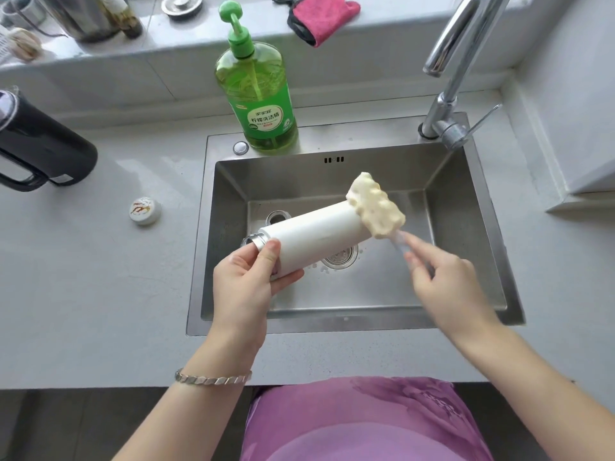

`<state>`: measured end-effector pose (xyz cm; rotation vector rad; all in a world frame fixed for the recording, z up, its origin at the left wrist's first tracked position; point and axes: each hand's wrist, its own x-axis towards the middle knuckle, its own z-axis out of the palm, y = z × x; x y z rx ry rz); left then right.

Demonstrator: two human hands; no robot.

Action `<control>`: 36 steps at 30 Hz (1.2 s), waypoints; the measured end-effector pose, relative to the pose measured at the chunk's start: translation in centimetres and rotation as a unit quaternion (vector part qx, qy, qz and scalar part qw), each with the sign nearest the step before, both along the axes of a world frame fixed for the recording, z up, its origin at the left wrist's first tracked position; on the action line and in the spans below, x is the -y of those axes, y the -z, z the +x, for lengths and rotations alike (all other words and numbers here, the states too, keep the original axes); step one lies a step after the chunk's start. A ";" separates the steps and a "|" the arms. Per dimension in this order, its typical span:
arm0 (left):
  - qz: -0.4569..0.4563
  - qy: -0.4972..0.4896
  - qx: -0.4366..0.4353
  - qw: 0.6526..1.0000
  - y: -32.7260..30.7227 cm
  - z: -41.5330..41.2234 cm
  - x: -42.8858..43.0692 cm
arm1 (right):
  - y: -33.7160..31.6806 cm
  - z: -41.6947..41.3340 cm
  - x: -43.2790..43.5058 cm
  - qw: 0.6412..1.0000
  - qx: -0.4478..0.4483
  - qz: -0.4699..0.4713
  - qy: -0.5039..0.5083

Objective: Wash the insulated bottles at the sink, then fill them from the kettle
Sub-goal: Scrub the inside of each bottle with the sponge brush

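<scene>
My left hand (pixel 248 277) grips a white insulated bottle (pixel 316 236) near its steel neck, holding it on its side over the steel sink (pixel 366 304), open mouth pointing left. My right hand (pixel 442 281), blurred by motion, pinches the clear handle of a sponge brush. The cream sponge head (pixel 374 202) rubs against the bottle's base end. The bottle's white cap (pixel 145 210) lies on the counter left of the sink. A black kettle (pixel 40 144) stands at the far left.
A green pump bottle of dish soap (pixel 261 94) stands on the sink's back rim. The chrome tap (pixel 456 78) rises at the back right, with no water running. A pink cloth (pixel 321 16) and metal pots sit on the sill.
</scene>
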<state>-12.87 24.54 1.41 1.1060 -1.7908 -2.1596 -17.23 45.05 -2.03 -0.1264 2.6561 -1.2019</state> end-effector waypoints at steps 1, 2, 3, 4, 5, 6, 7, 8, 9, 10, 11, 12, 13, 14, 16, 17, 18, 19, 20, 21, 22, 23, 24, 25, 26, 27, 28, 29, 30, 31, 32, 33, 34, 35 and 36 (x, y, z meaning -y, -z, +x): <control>0.017 -0.013 0.008 1.000 0.0 -0.3 0.0 | -0.3 0.7 0.7 0.999 -0.016 -0.008 -0.033; 0.038 -0.023 0.014 0.999 0.0 -0.6 0.0 | -0.2 2.0 1.7 0.995 -0.036 -0.023 -0.086; 0.061 -0.030 0.020 0.997 -0.1 -1.0 0.0 | -0.6 3.5 2.5 0.990 -0.046 -0.035 -0.128; 0.084 -0.034 0.023 0.996 -0.2 -1.2 0.0 | -0.7 4.0 2.7 0.988 -0.056 -0.041 -0.138; 0.102 -0.037 0.024 0.994 -0.4 -1.5 0.0 | -0.2 3.3 2.3 0.991 -0.065 -0.030 -0.109; 0.111 -0.041 0.025 0.993 -0.5 -1.7 -0.1 | 0.7 2.1 1.7 0.997 -0.063 -0.022 -0.046; 0.112 -0.044 0.027 0.992 -0.6 -2.0 -0.1 | 1.3 1.1 1.3 0.999 -0.045 -0.019 0.006; 0.109 -0.049 0.029 0.992 -0.6 -2.2 -0.1 | 1.8 0.7 1.0 0.999 -0.041 -0.022 0.023; 0.107 -0.052 0.030 0.992 -0.7 -2.4 0.0 | 1.6 1.0 1.4 0.998 -0.056 -0.018 -0.003; 0.108 -0.052 0.030 0.992 -0.8 -2.7 0.1 | 1.2 2.0 2.2 0.994 -0.087 -0.026 -0.057; 0.111 -0.048 0.028 0.992 -0.9 -2.8 0.2 | 0.7 3.4 2.8 0.989 -0.091 -0.042 -0.108; 0.115 -0.040 0.027 0.992 -1.0 -2.9 0.3 | 0.6 3.9 2.8 0.984 -0.104 -0.050 -0.138; 0.120 -0.036 0.025 0.992 -1.2 -3.0 0.3 | 0.7 3.5 2.3 0.983 -0.119 -0.043 -0.137; 0.122 -0.036 0.022 0.992 -1.4 -3.0 0.3 | 1.4 2.2 1.6 0.987 -0.128 -0.036 -0.088; 0.109 -0.038 0.022 0.993 -1.4 -3.1 0.2 | 2.2 0.2 0.8 0.995 -0.086 -0.038 0.023; 0.103 -0.041 0.027 0.993 -1.4 -3.1 0.1 | 2.3 0.3 0.9 0.996 -0.082 -0.036 0.022; 0.104 -0.045 0.033 0.993 -1.4 -3.1 0.1 | 2.2 1.1 1.4 0.994 -0.102 -0.032 -0.023; 0.111 -0.047 0.040 0.992 -1.3 -3.0 0.2 | 2.0 2.5 2.0 0.990 -0.111 -0.037 -0.084; 0.121 -0.047 0.046 0.990 -1.2 -2.9 0.3 | 1.8 3.7 2.2 0.984 -0.113 -0.050 -0.129; 0.134 -0.050 0.052 0.988 -1.1 -2.8 0.4 | 1.9 3.9 1.8 0.981 -0.123 -0.053 -0.143; 0.147 -0.053 0.057 0.986 -1.0 -2.6 0.5 | 2.2 3.2 1.0 0.983 -0.125 -0.048 -0.123; 0.154 -0.057 0.061 0.985 -0.9 -2.5 0.7 | 2.8 2.1 0.2 0.991 -0.113 -0.051 -0.057; 0.156 -0.060 0.067 0.984 -0.7 -2.4 0.7 | 3.2 1.2 -0.4 0.995 -0.081 -0.051 0.004; 0.157 -0.064 0.071 0.983 -0.5 -2.3 0.7 | 3.5 1.0 -0.6 0.997 -0.061 -0.049 0.026; 0.163 -0.070 0.074 0.981 -0.4 -2.2 0.7 | 3.3 1.3 -0.3 0.996 -0.070 -0.046 0.003; 0.170 -0.074 0.076 0.980 -0.4 -2.2 0.6 | 3.2 2.1 0.3 0.993 -0.099 -0.039 -0.043; 0.176 -0.073 0.079 0.978 -0.3 -2.2 0.6 | 3.2 3.2 0.8 0.988 -0.120 -0.041 -0.089; 0.178 -0.071 0.082 0.978 -0.2 -2.2 0.5 | 3.2 3.8 0.8 0.984 -0.128 -0.050 -0.109; 0.178 -0.066 0.082 0.978 -0.2 -2.1 0.4 | 3.2 3.6 0.6 0.988 -0.112 -0.060 -0.093; 0.174 -0.058 0.082 0.980 -0.2 -2.0 0.4 | 3.3 2.7 0.2 0.994 -0.075 -0.071 -0.039; 0.166 -0.051 0.084 0.981 -0.2 -1.9 0.4 | 3.3 1.5 -0.1 0.996 -0.019 -0.082 0.029; 0.159 -0.045 0.088 0.982 0.0 -1.7 0.5 | 3.2 0.4 -0.5 0.990 0.044 -0.096 0.088; 0.159 -0.042 0.094 0.982 0.2 -1.5 0.6 | 3.0 -0.6 -0.9 0.978 0.104 -0.122 0.131; 0.170 -0.040 0.101 0.979 0.5 -1.2 0.8 | 2.8 -1.3 -1.1 0.962 0.155 -0.161 0.154; 0.186 -0.036 0.108 0.976 0.7 -0.9 0.9 | 2.3 -1.7 -1.0 0.945 0.201 -0.204 0.159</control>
